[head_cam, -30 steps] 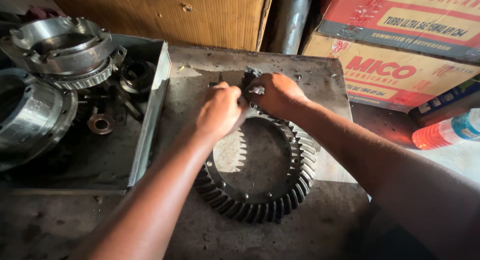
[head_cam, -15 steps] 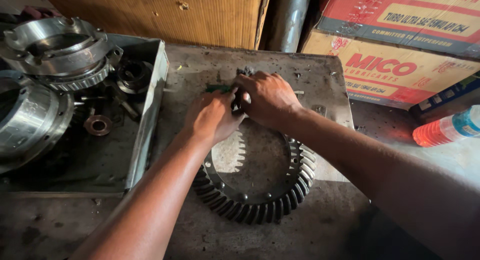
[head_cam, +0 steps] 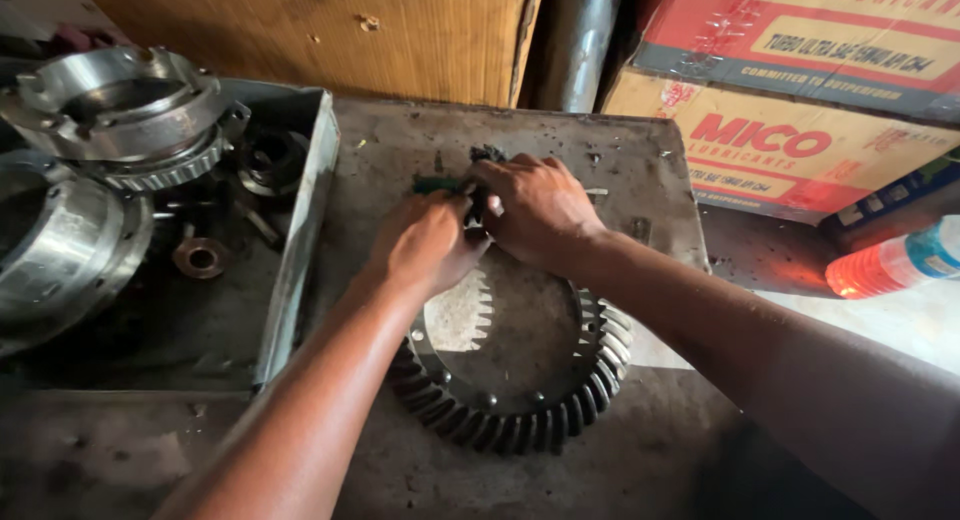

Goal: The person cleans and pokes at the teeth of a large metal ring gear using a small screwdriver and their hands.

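A large dark ring gear (head_cam: 520, 420) with slanted teeth lies flat on a grimy metal bench top (head_cam: 400, 150). Both my hands rest over its far rim. My left hand (head_cam: 425, 242) is closed around a small tool with a green handle (head_cam: 435, 185) that sticks out to the left. My right hand (head_cam: 535, 210) presses down beside it, fingers curled over a small dark part (head_cam: 487, 155) at the gear's far edge. What lies under the palms is hidden.
A shallow metal tray (head_cam: 300, 240) at left holds a bearing housing (head_cam: 120, 110), a large steel ring (head_cam: 60, 250) and small washers. Cardboard boxes (head_cam: 790, 100) and a wooden board (head_cam: 330, 30) stand behind. An orange-filled plastic bottle (head_cam: 895, 265) lies at right.
Both hands have shifted slightly left and closer together over the gear's far rim. The right hand has come down flatter over the small dark part.
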